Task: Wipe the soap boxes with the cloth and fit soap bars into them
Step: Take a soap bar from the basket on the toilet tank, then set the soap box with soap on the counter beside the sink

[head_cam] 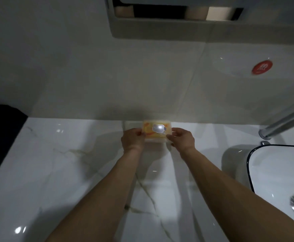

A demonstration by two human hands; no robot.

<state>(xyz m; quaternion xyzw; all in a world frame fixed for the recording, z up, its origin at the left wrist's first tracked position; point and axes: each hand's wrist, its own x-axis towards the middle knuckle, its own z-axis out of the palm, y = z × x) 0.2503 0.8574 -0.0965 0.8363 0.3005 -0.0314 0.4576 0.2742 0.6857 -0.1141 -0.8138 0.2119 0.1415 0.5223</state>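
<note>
Both hands, left (132, 139) and right (183, 138), pinch the ends of a soap box (156, 131) (yellow soap apparently inside) on the table (73, 154), left of the sink (273, 172); probably near done, no cloth visible.

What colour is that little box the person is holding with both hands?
The soap box looks yellow-orange with a pale glossy patch on top, seen in the head view.

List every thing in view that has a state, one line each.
soap box: held at both ends, near the wall, lid state unclear
left hand: grips the box's left end
right hand: grips the box's right end
sink: no water visible, drain uncovered
faucet: not running
</note>
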